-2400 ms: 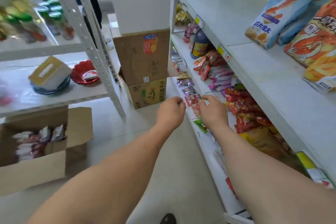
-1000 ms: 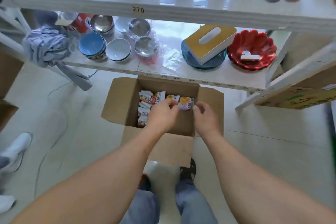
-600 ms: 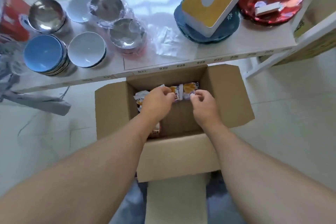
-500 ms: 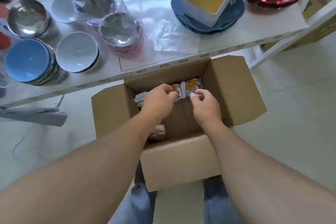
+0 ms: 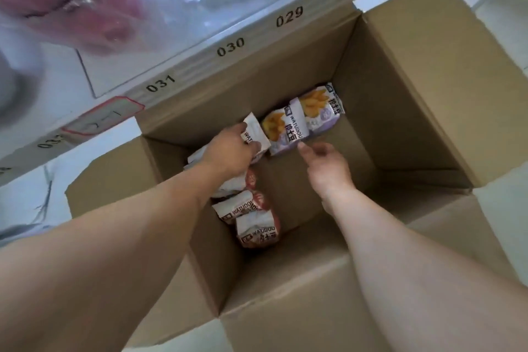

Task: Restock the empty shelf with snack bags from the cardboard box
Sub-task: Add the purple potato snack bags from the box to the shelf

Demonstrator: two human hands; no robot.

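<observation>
Both my arms reach down and forward; my left hand [image 5: 228,151] curls in a grip, my right hand [image 5: 325,163] hangs loose, thumb out.

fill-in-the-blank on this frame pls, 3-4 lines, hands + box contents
1. The left hand grips a ____ snack bag.
2. The purple snack bags lie against the box's ____ wall.
3. The right hand touches a ____ bag with its fingertip.
4. Both hands reach inside the ____ box.

Missing words: white; far; purple; cardboard
</observation>
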